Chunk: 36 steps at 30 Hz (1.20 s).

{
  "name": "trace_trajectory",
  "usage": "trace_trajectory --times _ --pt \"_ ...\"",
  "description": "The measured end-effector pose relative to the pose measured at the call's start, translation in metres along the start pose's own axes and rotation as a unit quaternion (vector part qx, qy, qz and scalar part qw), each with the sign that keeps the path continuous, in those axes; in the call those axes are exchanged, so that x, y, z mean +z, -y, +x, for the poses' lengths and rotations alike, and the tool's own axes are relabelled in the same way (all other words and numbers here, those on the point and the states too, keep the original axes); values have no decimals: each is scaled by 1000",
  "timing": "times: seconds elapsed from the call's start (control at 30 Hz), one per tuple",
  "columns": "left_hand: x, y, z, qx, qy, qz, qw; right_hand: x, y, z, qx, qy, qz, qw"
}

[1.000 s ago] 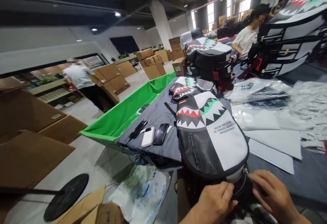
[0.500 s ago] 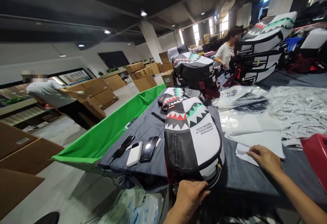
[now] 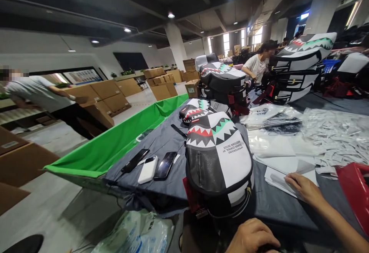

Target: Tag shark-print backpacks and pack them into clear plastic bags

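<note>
- On the grey tabletop (image 3: 273,203), near its edge: a black-and-white shark-mouth backpack (image 3: 219,160), lying face-up.
- Probably light and semi-stiff, with a padded shell — the sides look like the surest hold, the slick faux-leather panel less so.
- Left hand (image 3: 252,237): curled low beside the base, cut off by the frame — grip impossible to tell.
- Right hand (image 3: 302,189): open, fingers flat on white paper sheets (image 3: 276,180), grasping nothing.

The left hand (image 3: 252,237) and right hand (image 3: 304,188) are bare (so is the right forearm (image 3: 337,222)).
</note>
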State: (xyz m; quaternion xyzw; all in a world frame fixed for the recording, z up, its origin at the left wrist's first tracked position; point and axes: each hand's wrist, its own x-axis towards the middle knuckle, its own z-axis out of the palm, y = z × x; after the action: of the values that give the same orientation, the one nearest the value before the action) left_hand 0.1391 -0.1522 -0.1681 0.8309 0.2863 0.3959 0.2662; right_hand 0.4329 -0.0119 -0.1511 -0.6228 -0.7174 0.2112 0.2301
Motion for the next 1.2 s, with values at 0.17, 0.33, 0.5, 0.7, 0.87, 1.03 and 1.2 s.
trace_trajectory --times 0.17,0.33,0.5,0.7,0.87,1.03,1.2 --pt "-6 -13 9 -67 28 -115 991 6 5 -3 7 1 -27 1000" --pt "-17 -22 18 -90 21 -151 984 5 5 4 55 8 -38 998" --pt "-15 -21 23 -115 33 -182 976 2 -1 11 36 19 -21 999" --pt "9 -13 73 -199 15 -110 974 5 -2 7 36 16 -17 999" --pt "43 11 127 -162 41 170 971 5 -6 10 8 19 6 1000" --pt "65 32 128 -126 67 326 935 -3 -11 20 -19 -27 26 999" --pt "66 33 129 -43 -30 374 926 -10 -7 27 -46 -42 33 998"
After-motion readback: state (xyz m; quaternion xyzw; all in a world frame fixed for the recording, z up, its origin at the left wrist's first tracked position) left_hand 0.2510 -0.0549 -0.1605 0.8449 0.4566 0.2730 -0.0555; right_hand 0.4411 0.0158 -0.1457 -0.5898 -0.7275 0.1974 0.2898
